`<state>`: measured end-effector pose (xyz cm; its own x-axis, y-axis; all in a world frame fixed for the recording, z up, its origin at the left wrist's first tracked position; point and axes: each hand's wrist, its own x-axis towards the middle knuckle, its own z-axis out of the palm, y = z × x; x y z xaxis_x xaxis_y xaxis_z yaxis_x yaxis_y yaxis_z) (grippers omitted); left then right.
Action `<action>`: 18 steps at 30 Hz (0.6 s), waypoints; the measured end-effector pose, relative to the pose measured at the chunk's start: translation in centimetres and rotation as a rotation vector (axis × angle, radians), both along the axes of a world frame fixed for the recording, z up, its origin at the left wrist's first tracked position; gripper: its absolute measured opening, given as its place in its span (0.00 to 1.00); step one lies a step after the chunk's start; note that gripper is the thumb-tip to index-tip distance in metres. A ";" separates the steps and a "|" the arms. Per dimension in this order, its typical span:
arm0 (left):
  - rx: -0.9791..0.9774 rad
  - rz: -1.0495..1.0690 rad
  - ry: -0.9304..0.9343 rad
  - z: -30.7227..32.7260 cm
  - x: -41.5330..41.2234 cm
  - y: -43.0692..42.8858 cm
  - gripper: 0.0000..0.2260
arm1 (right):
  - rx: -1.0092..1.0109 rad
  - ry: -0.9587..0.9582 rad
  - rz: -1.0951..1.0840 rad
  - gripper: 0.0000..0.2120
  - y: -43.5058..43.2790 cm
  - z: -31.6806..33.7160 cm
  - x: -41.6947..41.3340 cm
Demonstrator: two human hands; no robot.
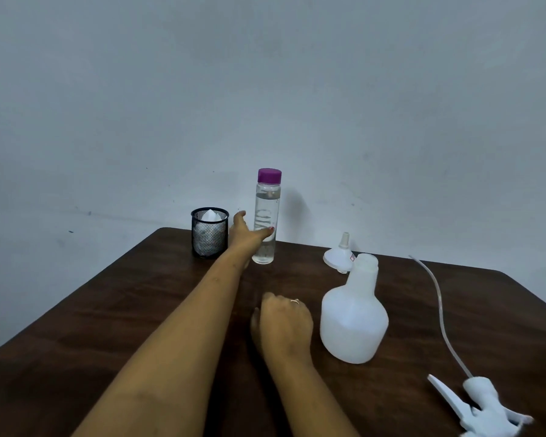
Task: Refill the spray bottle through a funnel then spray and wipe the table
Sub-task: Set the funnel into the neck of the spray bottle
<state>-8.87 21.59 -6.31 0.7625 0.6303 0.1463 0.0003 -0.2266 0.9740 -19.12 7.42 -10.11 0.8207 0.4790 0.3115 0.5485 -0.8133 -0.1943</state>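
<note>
On wooden table (108, 326), left hand (249, 234) touches clear cylindrical bottle (267, 206).

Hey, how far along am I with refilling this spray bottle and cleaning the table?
Done: the white plastic spray bottle stands open, its white trigger head with tube lying on the dark wooden table. In hand: your left hand reaches the clear purple-capped water bottle, still capped. Left: seat the white funnel, pour, reassemble, spray, wipe.

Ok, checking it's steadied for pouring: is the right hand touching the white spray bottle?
Apart. Head view shows a strip of table between the right hand and the spray bottle.
</note>
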 end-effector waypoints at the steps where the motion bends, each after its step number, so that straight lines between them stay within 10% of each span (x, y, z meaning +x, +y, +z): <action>1: -0.006 -0.009 0.001 0.0 0.5 -0.2 0.36 | -0.003 0.006 0.004 0.11 0.0 -0.1 0.1; 18: 0.163 -0.203 0.023 -0.6 -7.9 0.6 0.18 | 0.083 -0.015 0.016 0.10 -0.7 -0.1 -0.2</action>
